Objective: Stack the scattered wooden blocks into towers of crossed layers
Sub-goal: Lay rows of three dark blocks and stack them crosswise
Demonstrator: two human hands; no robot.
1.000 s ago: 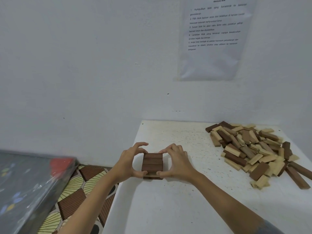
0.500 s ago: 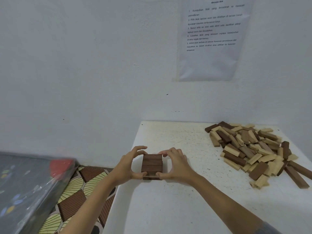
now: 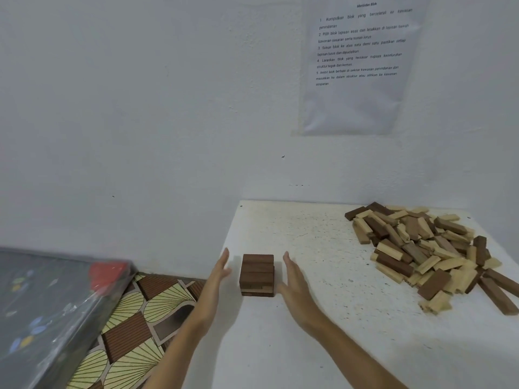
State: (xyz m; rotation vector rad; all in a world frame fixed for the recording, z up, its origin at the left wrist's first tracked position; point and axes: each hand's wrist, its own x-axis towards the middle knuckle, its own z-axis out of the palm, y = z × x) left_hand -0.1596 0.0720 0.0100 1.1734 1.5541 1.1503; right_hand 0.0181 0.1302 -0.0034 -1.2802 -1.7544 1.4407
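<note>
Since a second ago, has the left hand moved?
Yes. The left hand has released the dark wooden block stack and drawn leftward, leaving a gap; the stack sits in place on the white table.

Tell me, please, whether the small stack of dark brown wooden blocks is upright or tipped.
Upright: the dark brown stack sits level on the white table, layers flat; the left hand and right hand flank it without touching.

Low tower stands near the left edge of the white table, its top layer 3 dark blocks side by side. Left hand and right hand flank it, fingers straight, not touching. Loose pile of light and dark blocks lies well apart, far right.
</note>
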